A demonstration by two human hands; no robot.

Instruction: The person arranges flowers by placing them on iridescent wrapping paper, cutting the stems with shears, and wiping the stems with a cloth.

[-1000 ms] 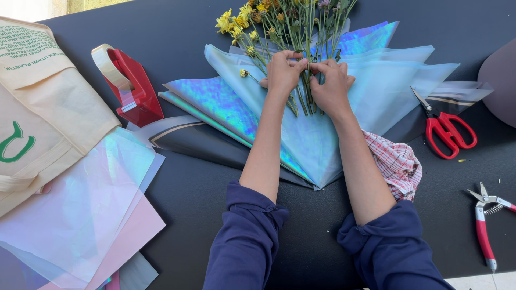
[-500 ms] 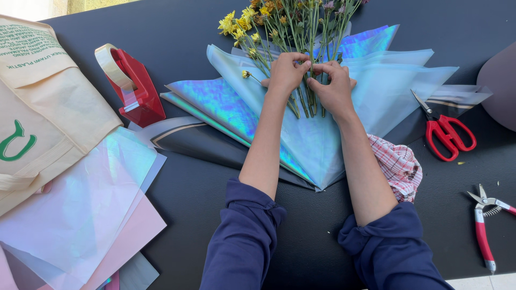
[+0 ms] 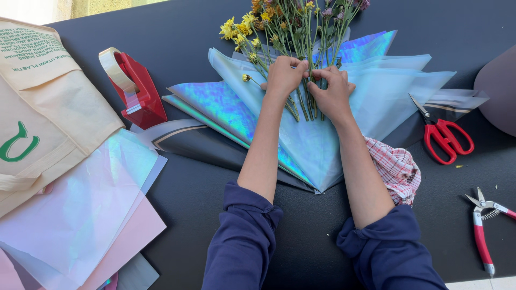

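above the fanned wrap (image 3: pixel 317 145), the stems (image 3: pixel 301 102) are pinched by the left hand (image 3: pixel 284 75) and right hand (image 3: pixel 332 91); they are best kept bunched tight and centred on its fold.

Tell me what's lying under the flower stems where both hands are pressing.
Under the flower stems lie fanned iridescent wrapping sheets, with a dark striped sheet beneath them. The left hand and right hand cover the stems' middle, so any tie there is hidden.
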